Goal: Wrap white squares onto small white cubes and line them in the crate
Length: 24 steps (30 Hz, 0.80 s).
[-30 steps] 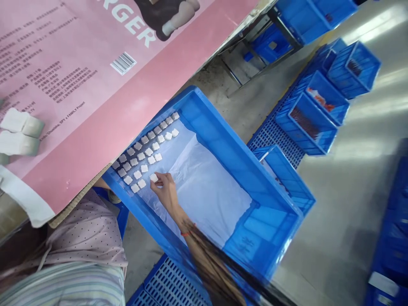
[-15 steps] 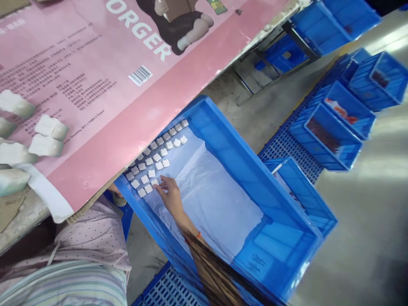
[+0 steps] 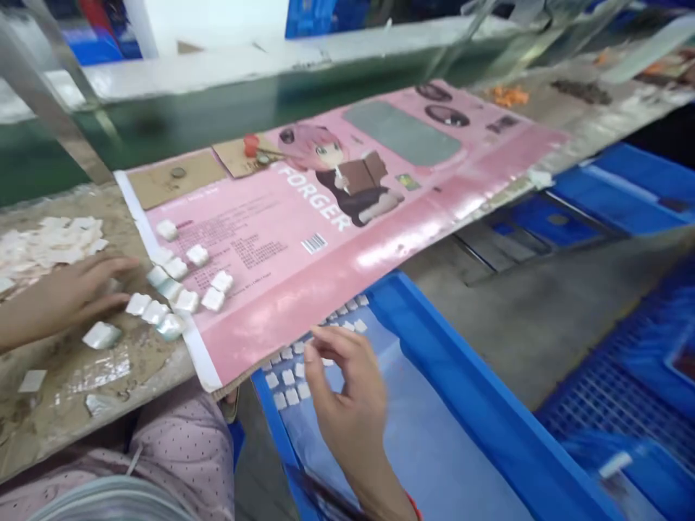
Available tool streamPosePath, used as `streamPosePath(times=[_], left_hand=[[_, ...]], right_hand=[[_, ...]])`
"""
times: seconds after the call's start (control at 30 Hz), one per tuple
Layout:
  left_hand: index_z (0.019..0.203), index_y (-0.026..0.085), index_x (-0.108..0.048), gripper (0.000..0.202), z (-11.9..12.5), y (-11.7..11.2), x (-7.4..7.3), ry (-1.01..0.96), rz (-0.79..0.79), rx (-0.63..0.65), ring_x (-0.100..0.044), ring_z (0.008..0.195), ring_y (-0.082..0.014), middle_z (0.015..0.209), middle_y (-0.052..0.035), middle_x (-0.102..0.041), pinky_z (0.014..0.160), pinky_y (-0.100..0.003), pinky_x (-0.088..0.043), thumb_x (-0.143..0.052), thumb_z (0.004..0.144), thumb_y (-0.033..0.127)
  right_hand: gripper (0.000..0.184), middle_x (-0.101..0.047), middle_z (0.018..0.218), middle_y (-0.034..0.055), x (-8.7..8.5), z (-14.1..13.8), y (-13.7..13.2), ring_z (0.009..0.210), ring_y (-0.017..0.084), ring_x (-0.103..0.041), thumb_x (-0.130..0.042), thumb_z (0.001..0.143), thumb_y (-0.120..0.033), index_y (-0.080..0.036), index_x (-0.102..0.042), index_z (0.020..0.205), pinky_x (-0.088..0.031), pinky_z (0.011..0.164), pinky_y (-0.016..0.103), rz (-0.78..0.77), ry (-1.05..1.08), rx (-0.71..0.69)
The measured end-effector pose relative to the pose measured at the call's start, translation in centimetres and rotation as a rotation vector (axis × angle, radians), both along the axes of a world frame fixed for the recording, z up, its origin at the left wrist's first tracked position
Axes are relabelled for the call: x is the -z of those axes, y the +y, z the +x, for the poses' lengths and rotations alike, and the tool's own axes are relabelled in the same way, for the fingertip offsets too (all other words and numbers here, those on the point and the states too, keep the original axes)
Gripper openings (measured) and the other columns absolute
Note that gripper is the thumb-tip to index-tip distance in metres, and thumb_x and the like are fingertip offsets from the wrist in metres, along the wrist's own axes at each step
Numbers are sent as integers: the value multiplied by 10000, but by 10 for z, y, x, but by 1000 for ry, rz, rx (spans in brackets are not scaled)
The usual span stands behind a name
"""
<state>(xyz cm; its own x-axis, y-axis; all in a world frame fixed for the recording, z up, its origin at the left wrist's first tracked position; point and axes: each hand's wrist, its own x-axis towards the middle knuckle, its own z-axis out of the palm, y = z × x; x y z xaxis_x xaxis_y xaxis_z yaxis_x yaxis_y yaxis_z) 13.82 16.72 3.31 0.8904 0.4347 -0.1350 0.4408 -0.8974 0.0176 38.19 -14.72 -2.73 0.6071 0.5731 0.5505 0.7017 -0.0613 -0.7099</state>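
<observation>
My left hand (image 3: 81,295) reaches in from the left edge over the worktop, fingers stretched and a little apart, beside a cluster of small white scalloped blocks (image 3: 156,312). Whether its fingertips touch the nearest block is hard to tell. My right hand (image 3: 350,405) is raised above the blue crate (image 3: 461,362), thumb and fingers curved with a gap between them and nothing visible inside. Beneath it, rows of similar white blocks (image 3: 292,396) stand on a pale liner sheet (image 3: 434,434), partly hidden by the hand and the table edge.
A pink printed cardboard sheet (image 3: 271,304) covers much of the worktop. Thin white pieces (image 3: 54,239) are heaped at the left. Orange bits (image 3: 509,95) and dark bits (image 3: 580,91) lie at the far right. More blue crates (image 3: 624,181) stand right of the table.
The view has swung up and left, bringing my left hand into sight. My right hand has risen from the block rows, leaving the block it was touching in the crate.
</observation>
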Motion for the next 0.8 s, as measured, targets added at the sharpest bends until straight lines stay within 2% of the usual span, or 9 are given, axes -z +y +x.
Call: streamPosePath(times=[0.1, 0.17, 0.23, 0.3, 0.43, 0.53, 0.67, 0.73, 0.8], left_hand=[[1475, 232, -394, 466, 2, -3, 5, -28, -24, 135, -587, 1168, -250, 1446, -102, -498, 933, -370, -512, -291, 1070, 437], [1459, 264, -434, 423, 1, 0, 11, -42, -51, 236, -526, 1268, -235, 1462, -69, -513, 1023, -363, -462, -260, 1081, 339], [1442, 249, -461, 416, 0, 4, 18, -72, -68, 286, -545, 1243, -223, 1402, -79, -573, 1025, -353, -461, -270, 1077, 311], [1421, 206, -476, 418, 0, 9, 24, -123, -73, 286, -601, 1149, -225, 1325, -115, -616, 973, -346, -494, -286, 1073, 337], [1453, 199, -420, 471, 9, 20, 23, -210, -96, 262, -623, 1113, -259, 1375, -176, -539, 926, -360, -517, -347, 1050, 431], [1511, 267, -366, 540, 24, 28, 17, -198, -162, 322, -609, 1142, -276, 1472, -183, -429, 922, -356, -516, -425, 1017, 478], [1405, 328, -537, 465, 47, 33, 14, -162, -273, 415, -628, 1012, -229, 1323, -133, -547, 827, -289, -513, -506, 977, 508], [1286, 301, -640, 401, 54, 31, 14, -184, -309, 403, -621, 965, -209, 1262, -119, -574, 804, -279, -503, -475, 985, 508], [1165, 253, -697, 398, 57, 27, 13, -232, -334, 344, -611, 986, -206, 1235, -102, -586, 853, -297, -497, -423, 1004, 492]], right_hand=[[285, -623, 1096, 136, -11, -4, 48, 991, 247, -646, -554, 982, -307, -180, -590, 1234, -614, 810, 394, -128, -203, -208], [492, -599, 1189, 213, -11, -6, 79, 1053, 315, -626, -597, 952, -441, -115, -556, 1318, -609, 816, 453, -260, -309, -319], [712, -567, 1252, 278, -8, -8, 105, 1105, 367, -594, -658, 888, -534, -55, -495, 1389, -587, 840, 503, -395, -393, -386], [795, -578, 1235, 296, -5, -11, 123, 1118, 384, -575, -690, 859, -546, -17, -465, 1408, -560, 870, 526, -473, -465, -428], [512, -645, 1126, 188, -3, -16, 144, 1025, 323, -590, -656, 913, -470, -103, -592, 1265, -536, 847, 469, -500, -559, -514], [418, -644, 1108, 176, -5, -22, 154, 1041, 313, -575, -618, 935, -482, -116, -627, 1139, -519, 830, 444, -518, -590, -518], [414, -651, 1071, 167, -6, -25, 162, 1057, 305, -570, -577, 960, -489, -110, -614, 1122, -505, 835, 425, -529, -586, -500], [409, -659, 1055, 161, -5, -22, 161, 1037, 298, -579, -587, 957, -481, -105, -617, 1115, -505, 837, 419, -525, -562, -495], [401, -664, 1035, 162, -4, -16, 158, 1009, 296, -588, -588, 959, -468, -95, -624, 1100, -504, 843, 421, -513, -520, -477]])
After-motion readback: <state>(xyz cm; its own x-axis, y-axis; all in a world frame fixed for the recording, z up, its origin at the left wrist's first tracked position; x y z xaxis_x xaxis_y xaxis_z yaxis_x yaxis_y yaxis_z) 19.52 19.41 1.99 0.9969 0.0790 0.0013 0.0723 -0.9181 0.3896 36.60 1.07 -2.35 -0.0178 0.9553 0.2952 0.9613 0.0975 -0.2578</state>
